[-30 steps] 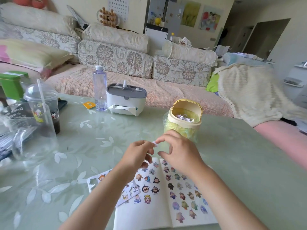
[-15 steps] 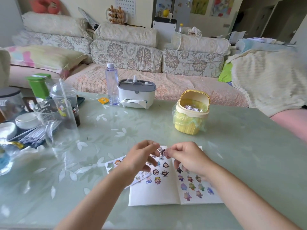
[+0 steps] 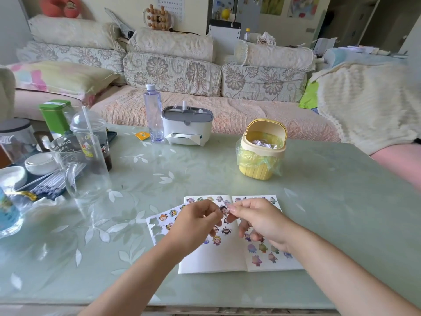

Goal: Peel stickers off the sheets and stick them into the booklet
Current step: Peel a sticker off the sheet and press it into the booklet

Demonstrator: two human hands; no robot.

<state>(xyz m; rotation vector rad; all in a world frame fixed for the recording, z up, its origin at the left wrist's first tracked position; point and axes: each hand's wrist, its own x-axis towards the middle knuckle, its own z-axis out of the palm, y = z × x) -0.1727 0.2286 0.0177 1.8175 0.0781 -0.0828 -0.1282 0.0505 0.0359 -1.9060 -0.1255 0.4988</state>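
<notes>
Lower centre of the frame: left hand (image 3: pixel 197 222) and right hand (image 3: pixel 258 221) both pinch 1 cartoon sticker (image 3: pixel 223 210) with curled fingertips, above the open booklet (image 3: pixel 219 257).

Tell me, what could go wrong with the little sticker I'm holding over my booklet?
1. The sticker is tiny and pinched between your left hand and right hand, so it might fold over and stick to itself or to a finger.
2. The open booklet already has many stuck-on stickers right below your hands, so this one might land on top of another. The lower part of the left page is bare.
</notes>
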